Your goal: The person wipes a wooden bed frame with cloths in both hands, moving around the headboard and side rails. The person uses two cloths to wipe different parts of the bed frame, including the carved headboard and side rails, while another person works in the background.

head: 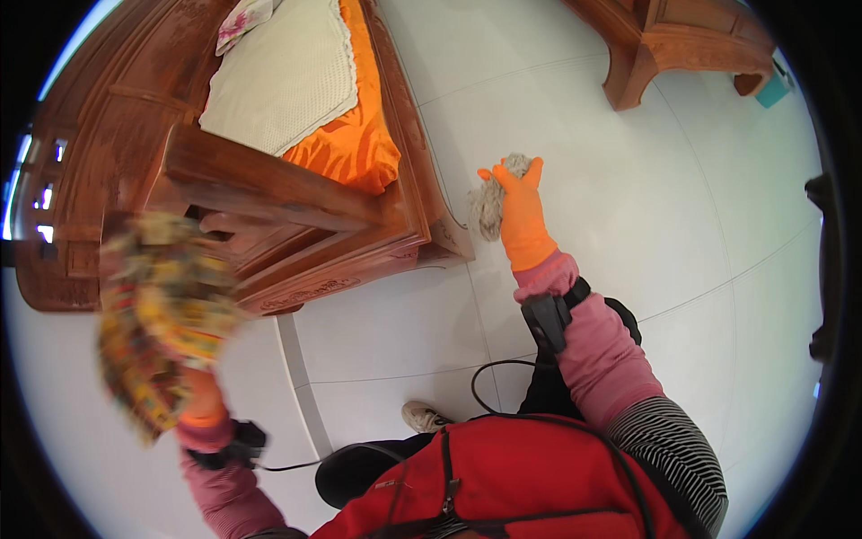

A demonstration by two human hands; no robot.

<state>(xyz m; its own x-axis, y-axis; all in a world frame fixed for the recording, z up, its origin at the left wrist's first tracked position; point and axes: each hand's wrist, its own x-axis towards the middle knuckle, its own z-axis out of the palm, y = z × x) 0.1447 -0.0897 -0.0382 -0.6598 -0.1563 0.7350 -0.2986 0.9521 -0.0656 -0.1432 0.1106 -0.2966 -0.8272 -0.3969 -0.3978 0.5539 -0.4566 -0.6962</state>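
Observation:
My left hand (204,397), in an orange glove, is partly covered by a checked yellow, red and dark cloth (178,303) that it holds. Motion blurs the cloth, which hangs beside the armrest (262,182) of a carved wooden bench (404,232); whether they touch I cannot tell. Over the pale floor, to the right of the bench corner, my right hand (522,215) wears an orange glove too. It grips a crumpled grey-beige rag (490,205), with part of the rag hanging out on the left of the hand.
On the bench seat lie an orange patterned cover (367,145) and a cream textured mat (283,81). A wooden furniture leg (623,81) stands at upper right, near a teal container (773,91). Black cables (495,367) run from my wrist devices. A floor step edge (303,384) lies below the bench.

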